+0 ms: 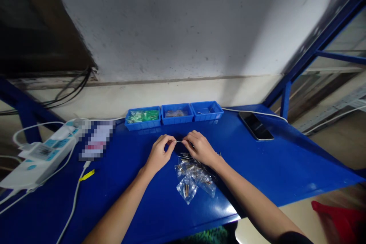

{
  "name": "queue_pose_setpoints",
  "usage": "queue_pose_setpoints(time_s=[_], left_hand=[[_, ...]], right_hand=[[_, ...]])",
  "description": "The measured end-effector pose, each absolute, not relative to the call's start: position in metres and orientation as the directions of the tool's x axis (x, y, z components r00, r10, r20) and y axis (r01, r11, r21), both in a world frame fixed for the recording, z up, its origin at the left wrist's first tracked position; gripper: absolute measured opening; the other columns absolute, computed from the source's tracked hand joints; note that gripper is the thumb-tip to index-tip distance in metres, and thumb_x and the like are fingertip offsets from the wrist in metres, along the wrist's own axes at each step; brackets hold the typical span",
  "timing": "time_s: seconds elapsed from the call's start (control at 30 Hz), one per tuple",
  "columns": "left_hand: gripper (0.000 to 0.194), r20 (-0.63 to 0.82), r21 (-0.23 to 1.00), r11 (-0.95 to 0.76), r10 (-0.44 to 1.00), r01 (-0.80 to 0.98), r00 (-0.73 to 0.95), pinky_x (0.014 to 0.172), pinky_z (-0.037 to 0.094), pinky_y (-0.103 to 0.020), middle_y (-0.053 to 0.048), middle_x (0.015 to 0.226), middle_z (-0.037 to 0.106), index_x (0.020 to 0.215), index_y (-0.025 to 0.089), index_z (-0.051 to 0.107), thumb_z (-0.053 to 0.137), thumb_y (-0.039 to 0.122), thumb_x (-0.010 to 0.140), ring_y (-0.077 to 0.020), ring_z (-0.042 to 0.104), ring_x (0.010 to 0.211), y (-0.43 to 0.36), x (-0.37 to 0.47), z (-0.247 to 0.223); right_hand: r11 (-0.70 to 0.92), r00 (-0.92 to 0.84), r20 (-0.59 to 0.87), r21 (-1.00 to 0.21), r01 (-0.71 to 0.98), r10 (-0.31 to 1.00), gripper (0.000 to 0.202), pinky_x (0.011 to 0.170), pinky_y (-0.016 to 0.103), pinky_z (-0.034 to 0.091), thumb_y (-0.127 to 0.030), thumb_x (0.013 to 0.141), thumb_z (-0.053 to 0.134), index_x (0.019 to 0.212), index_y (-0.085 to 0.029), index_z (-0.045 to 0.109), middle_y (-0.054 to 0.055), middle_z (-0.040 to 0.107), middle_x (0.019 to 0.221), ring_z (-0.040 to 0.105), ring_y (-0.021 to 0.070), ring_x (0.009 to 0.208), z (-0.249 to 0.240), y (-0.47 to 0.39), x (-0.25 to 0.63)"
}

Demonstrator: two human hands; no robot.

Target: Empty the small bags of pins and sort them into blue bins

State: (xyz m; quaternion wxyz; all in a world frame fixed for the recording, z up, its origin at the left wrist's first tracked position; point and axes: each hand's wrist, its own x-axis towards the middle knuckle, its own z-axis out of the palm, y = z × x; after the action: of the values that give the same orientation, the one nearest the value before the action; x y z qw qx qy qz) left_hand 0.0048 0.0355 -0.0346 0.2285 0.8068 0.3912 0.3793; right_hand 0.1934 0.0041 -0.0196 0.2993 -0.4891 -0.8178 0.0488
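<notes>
Between my two hands, above the blue table, is a small thin metallic piece. My left hand pinches its left end between thumb and fingertips. At its right end, the thumb and fingers of my right hand are closed in a pinch. Clear plastic bags with small brass-coloured pins inside lie in a pile just below my right hand. Some loose thin pieces show at the top of the pile, partly hidden by that hand.
Three blue bins with small bagged parts stand along the wall. A phone lies at the right. At the left are a white power strip, white cables and a blurred-out object. Blue frame posts rise at both sides.
</notes>
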Motion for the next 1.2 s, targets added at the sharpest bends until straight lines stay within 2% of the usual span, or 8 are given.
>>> queue_pose_setpoints(time_s=[0.3,0.43,0.6,0.7,0.77,0.9,1.03,1.2], left_hand=[[0.029,0.311,0.757,-0.479,0.863,0.444,0.399,0.065,0.043,-0.022,0.001,0.065,0.058,0.074,0.019,0.052,0.036,0.035,0.092,-0.0118,0.057,0.063,0.036,0.003,-0.039],[0.033,0.276,0.765,-0.468,0.859,0.442,0.432,0.07,0.046,-0.024,-0.001,0.074,0.062,0.088,0.019,0.057,0.03,0.035,0.094,-0.0139,0.061,0.071,0.04,0.007,-0.039],[0.022,0.205,0.556,-0.5,0.856,0.663,0.474,0.077,0.046,-0.029,-0.004,0.108,0.058,0.103,0.026,0.061,0.049,0.033,0.086,-0.0197,0.062,0.09,0.047,0.02,-0.034],[0.017,0.126,0.44,-0.491,0.863,0.752,0.49,0.069,0.045,-0.029,-0.003,0.107,0.056,0.095,0.027,0.063,0.053,0.033,0.084,-0.0186,0.063,0.08,0.046,0.025,-0.033],[0.013,0.135,0.402,-0.514,0.852,0.758,0.506,0.066,0.044,-0.027,-0.002,0.103,0.057,0.089,0.027,0.062,0.051,0.031,0.085,-0.0176,0.063,0.078,0.044,0.025,-0.033],[0.012,0.178,0.427,-0.544,0.833,0.722,0.523,0.064,0.041,-0.026,-0.001,0.091,0.06,0.086,0.025,0.056,0.044,0.027,0.089,-0.0166,0.061,0.078,0.041,0.02,-0.038],[0.01,0.21,0.55,-0.516,0.847,0.657,0.489,0.07,0.042,-0.027,-0.001,0.09,0.064,0.091,0.024,0.052,0.042,0.024,0.089,-0.0166,0.061,0.08,0.041,0.015,-0.044],[0.013,0.292,0.689,-0.493,0.86,0.531,0.42,0.076,0.045,-0.029,-0.004,0.091,0.063,0.096,0.022,0.05,0.039,0.025,0.09,-0.0174,0.061,0.084,0.044,0.014,-0.049]], right_hand=[[0.535,-0.367,0.47,-0.298,0.79,0.803,0.018,0.069,0.03,0.036,-0.026,0.094,0.043,0.089,-0.019,0.058,0.007,0.061,0.085,0.052,0.018,0.078,-0.016,0.003,0.194],[0.557,-0.341,0.556,-0.279,0.782,0.758,0.017,0.07,0.031,0.039,-0.023,0.093,0.04,0.087,-0.018,0.055,0.007,0.06,0.081,0.052,0.0179,0.076,-0.005,0.002,0.201],[0.55,0.076,0.915,-0.303,0.778,0.397,0.012,0.067,0.033,0.043,-0.022,0.093,0.034,0.089,-0.022,0.046,0.006,0.058,0.08,0.055,0.017,0.072,0.019,0.002,0.224],[0.44,0.293,0.94,-0.341,0.831,0.175,0.014,0.066,0.034,0.044,-0.026,0.093,0.032,0.089,-0.022,0.044,0.005,0.057,0.075,0.056,0.0175,0.069,0.03,0.008,0.24],[0.242,0.323,0.902,-0.394,0.886,0.287,0.016,0.068,0.035,0.042,-0.029,0.092,0.037,0.087,-0.02,0.049,0.006,0.058,0.073,0.057,0.0186,0.069,0.031,0.014,0.25],[-0.075,0.3,0.607,-0.367,0.927,0.736,0.019,0.07,0.037,0.038,-0.034,0.087,0.05,0.088,-0.018,0.059,0.006,0.065,0.071,0.06,0.0226,0.071,0.012,0.019,0.257],[0.137,0.057,0.448,-0.389,0.911,0.892,0.017,0.068,0.031,0.039,-0.031,0.089,0.05,0.093,-0.02,0.061,0.006,0.067,0.078,0.061,0.0206,0.077,-0.008,0.013,0.234],[0.414,-0.29,0.369,-0.322,0.851,0.883,0.016,0.071,0.031,0.038,-0.032,0.086,0.056,0.098,-0.02,0.06,0.005,0.065,0.085,0.057,0.0193,0.08,-0.015,0.006,0.197]])
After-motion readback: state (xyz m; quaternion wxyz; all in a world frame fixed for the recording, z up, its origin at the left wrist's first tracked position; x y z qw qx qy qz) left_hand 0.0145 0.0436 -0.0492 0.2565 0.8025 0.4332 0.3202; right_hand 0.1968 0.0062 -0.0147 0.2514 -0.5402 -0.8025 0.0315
